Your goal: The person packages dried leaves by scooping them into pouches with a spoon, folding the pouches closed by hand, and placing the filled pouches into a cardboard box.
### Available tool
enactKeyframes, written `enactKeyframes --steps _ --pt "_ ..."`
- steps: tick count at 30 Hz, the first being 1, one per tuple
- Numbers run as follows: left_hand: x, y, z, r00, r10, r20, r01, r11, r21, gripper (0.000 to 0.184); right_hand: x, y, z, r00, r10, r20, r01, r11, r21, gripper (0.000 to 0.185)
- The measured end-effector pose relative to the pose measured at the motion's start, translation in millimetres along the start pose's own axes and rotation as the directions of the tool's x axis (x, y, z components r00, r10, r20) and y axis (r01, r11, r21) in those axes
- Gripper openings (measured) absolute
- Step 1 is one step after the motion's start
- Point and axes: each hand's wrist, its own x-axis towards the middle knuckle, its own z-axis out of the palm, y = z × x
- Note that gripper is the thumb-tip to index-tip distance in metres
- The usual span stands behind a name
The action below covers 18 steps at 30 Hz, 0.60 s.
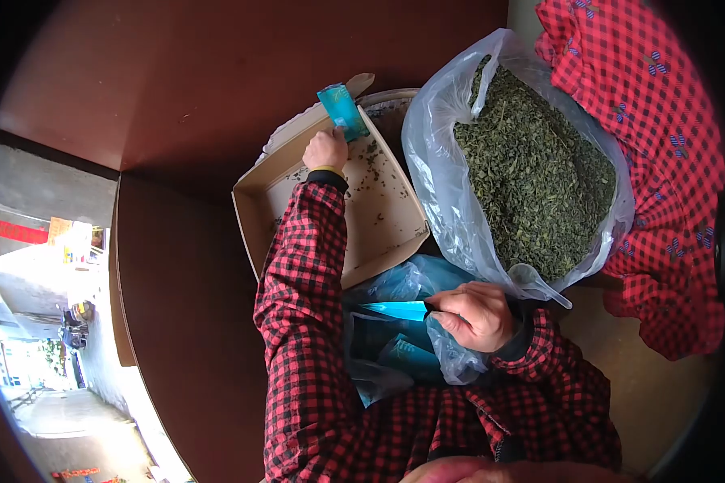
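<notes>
My left hand (327, 150) is closed on a small teal packet (342, 111) at the far end of a shallow cardboard box (383, 256), which has dark leaf crumbs scattered on its bottom. Near my body, my right hand (477, 315) pinches the end of another teal packet (396, 309), seen nearly edge-on. Below that packet lies a clear plastic bag (463, 362) with more teal packets (415, 354) in it. To the right, a large clear plastic bag (439, 173) is open and full of dried green leaves (540, 169). A clear plastic scoop (540, 284) rests at the near edge of the leaves.
Red and black checked cloth with small bows (652, 129) hangs at the right, beside the leaf bag. A dark brown panel (242, 56) stands behind the box. At the left, a bright opening (64, 402) shows a paved area outside.
</notes>
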Motion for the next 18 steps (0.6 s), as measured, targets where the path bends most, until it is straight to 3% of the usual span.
enactKeyframes --steps 3,7,9,10,13,15,16,18 --pt "-3 -4 -6 0.999 0.032 0.007 -0.032 0.999 -0.039 0.042 0 -2 0 1.000 0.005 -0.006 -0.005 1.000 -0.024 0.020" --pt "-13 -6 -32 0.977 0.199 0.077 -0.199 0.980 -0.007 0.046 4 -5 0 1.000 -0.001 -0.030 0.000 1.000 -0.024 0.018" --pt "-22 -2 -64 0.810 0.309 0.499 -0.123 0.921 -0.370 0.050 9 -6 -5 0.999 -0.001 -0.040 -0.001 0.999 -0.053 0.016" --pt "-39 6 -92 0.728 0.410 0.549 -0.087 0.850 -0.520 0.049 12 -8 -8 0.999 0.001 -0.044 -0.004 0.998 -0.066 0.015" --pt "-100 20 -150 0.465 0.742 0.482 0.010 0.540 -0.841 0.049 23 -11 -15 0.998 -0.010 -0.066 0.003 0.995 -0.098 0.015" --pt "-143 34 -190 0.318 0.875 0.365 -0.199 0.438 -0.877 0.043 31 -15 -17 0.997 -0.013 -0.080 0.004 0.994 -0.110 0.014" --pt "-160 36 -200 0.320 0.873 0.369 -0.200 0.443 -0.874 0.043 36 -17 -18 0.995 -0.031 -0.098 0.017 0.989 -0.147 0.015" --pt "-187 41 -213 0.316 0.868 0.384 -0.368 0.485 -0.793 0.038 41 -23 -20 0.989 -0.070 -0.129 0.039 0.973 -0.228 0.016"
